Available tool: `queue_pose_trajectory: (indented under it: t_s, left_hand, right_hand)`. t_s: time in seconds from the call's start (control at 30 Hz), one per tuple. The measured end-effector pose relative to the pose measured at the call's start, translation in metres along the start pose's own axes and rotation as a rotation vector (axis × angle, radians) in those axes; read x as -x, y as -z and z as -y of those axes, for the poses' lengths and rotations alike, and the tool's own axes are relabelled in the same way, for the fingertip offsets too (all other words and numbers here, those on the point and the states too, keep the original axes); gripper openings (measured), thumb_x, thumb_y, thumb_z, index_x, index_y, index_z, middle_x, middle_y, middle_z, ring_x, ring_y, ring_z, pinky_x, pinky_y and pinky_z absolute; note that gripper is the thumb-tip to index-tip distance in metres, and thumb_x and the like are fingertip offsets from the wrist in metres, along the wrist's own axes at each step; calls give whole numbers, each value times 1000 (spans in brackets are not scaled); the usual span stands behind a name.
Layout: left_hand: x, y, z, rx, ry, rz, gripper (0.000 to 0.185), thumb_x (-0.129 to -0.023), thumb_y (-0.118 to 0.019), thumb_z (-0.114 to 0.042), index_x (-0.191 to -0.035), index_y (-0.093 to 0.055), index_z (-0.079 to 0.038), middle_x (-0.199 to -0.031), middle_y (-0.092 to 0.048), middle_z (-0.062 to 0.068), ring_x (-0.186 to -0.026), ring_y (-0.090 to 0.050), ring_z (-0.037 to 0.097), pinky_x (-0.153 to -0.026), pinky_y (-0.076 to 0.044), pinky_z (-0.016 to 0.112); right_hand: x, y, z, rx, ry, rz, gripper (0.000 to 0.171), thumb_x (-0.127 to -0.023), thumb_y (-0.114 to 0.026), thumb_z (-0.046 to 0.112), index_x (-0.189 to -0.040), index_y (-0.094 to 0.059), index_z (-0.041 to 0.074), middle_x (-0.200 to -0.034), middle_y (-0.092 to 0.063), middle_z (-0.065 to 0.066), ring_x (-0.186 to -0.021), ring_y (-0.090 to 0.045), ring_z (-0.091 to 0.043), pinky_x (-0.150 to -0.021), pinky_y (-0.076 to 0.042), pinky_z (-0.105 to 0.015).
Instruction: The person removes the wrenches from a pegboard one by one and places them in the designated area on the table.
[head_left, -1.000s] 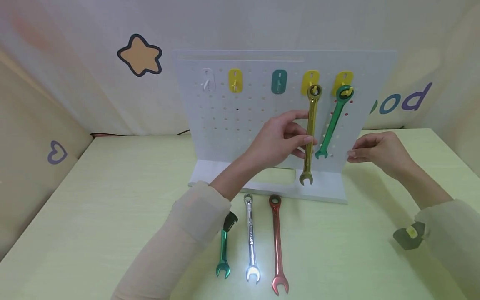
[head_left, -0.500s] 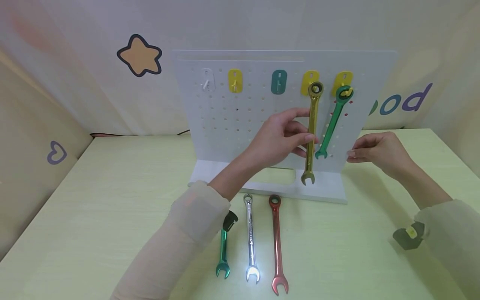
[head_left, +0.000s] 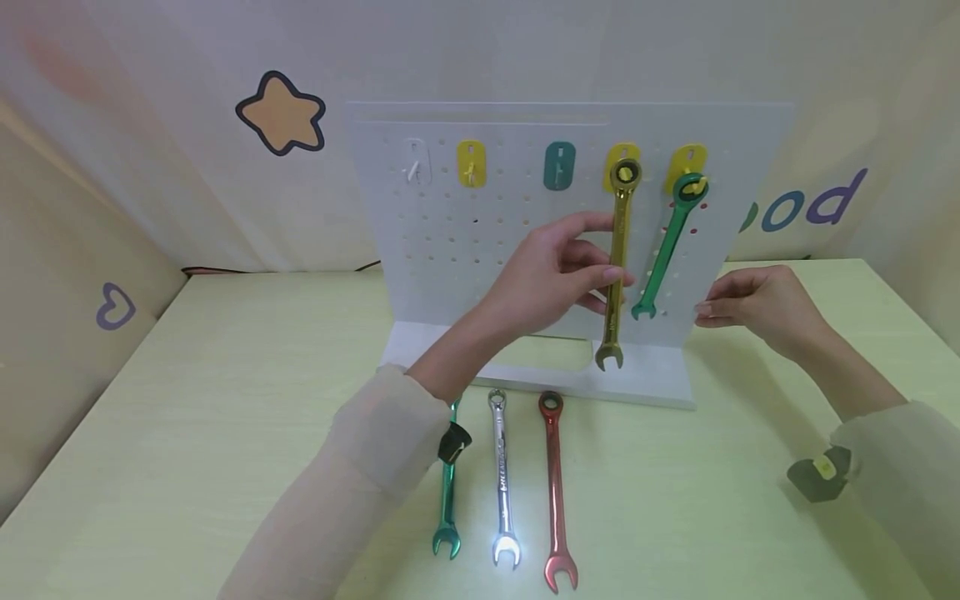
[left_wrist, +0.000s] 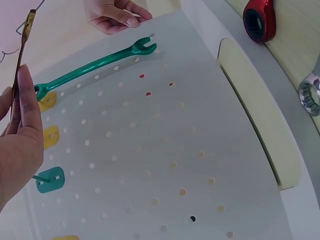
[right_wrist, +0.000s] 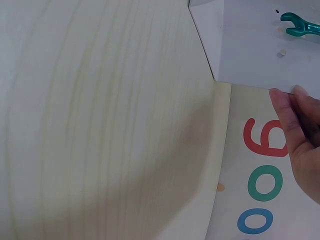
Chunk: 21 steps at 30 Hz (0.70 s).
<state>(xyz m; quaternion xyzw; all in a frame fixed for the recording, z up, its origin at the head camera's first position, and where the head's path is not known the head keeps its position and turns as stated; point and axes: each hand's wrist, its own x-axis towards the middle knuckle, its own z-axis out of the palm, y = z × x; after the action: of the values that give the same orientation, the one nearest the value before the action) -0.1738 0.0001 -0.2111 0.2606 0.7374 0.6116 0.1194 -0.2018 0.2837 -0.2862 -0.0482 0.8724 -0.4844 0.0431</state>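
My left hand (head_left: 536,275) holds a gold combination wrench (head_left: 621,233) by its shaft, between thumb and fingers, ring end up. The ring stands in front of a yellow hook (head_left: 612,153) on the white pegboard (head_left: 450,287); the hook's tip shows through the ring. In the left wrist view the gold wrench (left_wrist: 22,50) is seen nearly edge-on, away from the board's face. A green wrench (head_left: 664,254) hangs tilted from the rightmost yellow hook (head_left: 692,155). My right hand (head_left: 772,308) pinches the pegboard's right edge, fingertips at the rim.
On the table (head_left: 262,400) before the board lie a smaller green wrench (head_left: 447,500), partly behind the left sleeve, a silver wrench (head_left: 502,475) and a red wrench (head_left: 555,492). Bare hooks are white (head_left: 416,161), yellow (head_left: 471,163) and teal (head_left: 559,166).
The gold wrench's ring has risen slightly, moved a little right, then back left across the yellow hook. My left forearm has shifted slightly left. The right hand stays at the board's edge.
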Motion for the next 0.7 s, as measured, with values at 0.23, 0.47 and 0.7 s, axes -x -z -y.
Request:
queue_pose_trajectory:
  t_s: [0.23, 0.47, 0.7]
  left_hand:
    - [5, 4, 5, 8, -16, -3, 44, -87, -57, 1, -128, -45, -8, -93, -65, 15, -83, -65, 17, -67, -55, 27]
    - [10, 6, 15, 24, -32, -11, 42, -86, -58, 2, -125, -46, -6, -90, -65, 14, -80, -65, 18, -68, -55, 28]
    - [15, 9, 26, -4, 16, -29, 44, -88, -57, 1, -128, -43, -7, -93, -64, 14, -84, -65, 17, -69, -55, 27]
  right_hand:
    - [1, 1, 0, -4, 2, -1, 20, -88, -57, -1, -103, -58, -14, -81, -68, -3, -74, -67, -16, -71, -53, -22]
    - [1, 1, -2, -15, 0, 0, 18, -87, -58, -1, -100, -58, -14, -79, -68, -3, -74, -68, -18, -71, -53, -20]
    - [1, 1, -1, -22, -3, 3, 18, -87, -58, -1, -101, -58, -13, -80, -68, -2, -74, -68, -16, -71, -53, -20]
